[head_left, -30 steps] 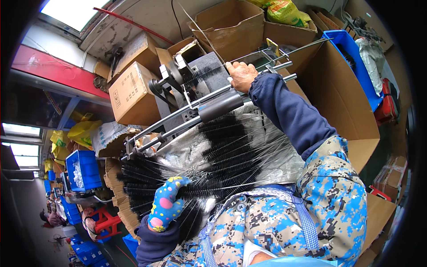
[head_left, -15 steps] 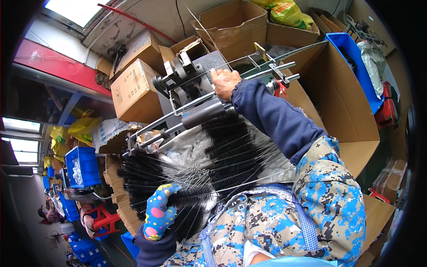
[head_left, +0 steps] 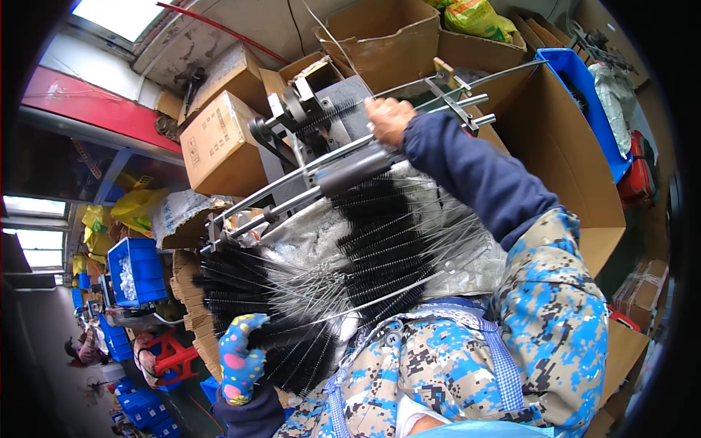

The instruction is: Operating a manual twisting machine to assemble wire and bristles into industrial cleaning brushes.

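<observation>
My left hand (head_left: pixel 242 358), in a blue glove with coloured dots, curls round the bristled end of a long wire brush (head_left: pixel 288 333). The brush's bare metal stem slants up to the right across my lap. My bare right hand (head_left: pixel 390 120) is closed at the rail-mounted machine (head_left: pixel 354 173), beside its grey cylinder; what lies inside the fingers is hidden. A black-bristled brush (head_left: pixel 332 117) lies along the machine's upper side, left of that hand. Many more black wire brushes (head_left: pixel 380 248) lie piled on a pale sheet (head_left: pixel 307 237) before me.
Cardboard boxes (head_left: pixel 223 146) stand behind and left of the machine. A large open carton (head_left: pixel 562 153) and a blue bin (head_left: pixel 584 95) are on the right. Farther left are a blue crate with white pieces (head_left: pixel 136 271), a red stool (head_left: pixel 172 358) and another person (head_left: pixel 89 343).
My right hand and the machine's grey cylinder have shifted to the right. Bristles now show along the machine's upper side. My left hand has drawn its brush to the left and slightly down.
</observation>
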The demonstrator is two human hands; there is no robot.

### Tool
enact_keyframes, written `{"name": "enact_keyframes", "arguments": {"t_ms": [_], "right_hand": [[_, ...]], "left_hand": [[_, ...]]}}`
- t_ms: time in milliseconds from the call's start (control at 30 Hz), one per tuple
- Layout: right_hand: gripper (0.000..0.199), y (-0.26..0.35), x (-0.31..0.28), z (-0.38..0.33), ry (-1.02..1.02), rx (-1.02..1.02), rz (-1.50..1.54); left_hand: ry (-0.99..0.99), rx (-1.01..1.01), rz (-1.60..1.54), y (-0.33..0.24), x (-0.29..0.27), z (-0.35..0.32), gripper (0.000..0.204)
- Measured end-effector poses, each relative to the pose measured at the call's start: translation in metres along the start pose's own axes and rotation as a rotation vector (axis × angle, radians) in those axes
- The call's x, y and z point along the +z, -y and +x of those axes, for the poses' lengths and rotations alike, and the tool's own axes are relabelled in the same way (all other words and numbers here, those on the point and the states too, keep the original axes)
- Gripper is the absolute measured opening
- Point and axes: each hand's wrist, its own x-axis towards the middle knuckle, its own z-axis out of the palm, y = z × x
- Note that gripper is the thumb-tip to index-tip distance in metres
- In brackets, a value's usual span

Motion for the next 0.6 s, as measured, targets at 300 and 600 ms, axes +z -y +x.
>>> {"name": "enact_keyframes", "arguments": {"t_ms": [300,600], "right_hand": [[0.023,-0.07,-0.031,0.006,-0.335,0.167,-0.462],[0.015,-0.07,-0.078,-0.051,-0.21,-0.047,-0.514]], "left_hand": [[0.048,0.03,-0.102,-0.005,0.014,0.034,0.049],[-0.295,-0.156,-0.294,0.016,-0.013,0.001,0.047]]}}
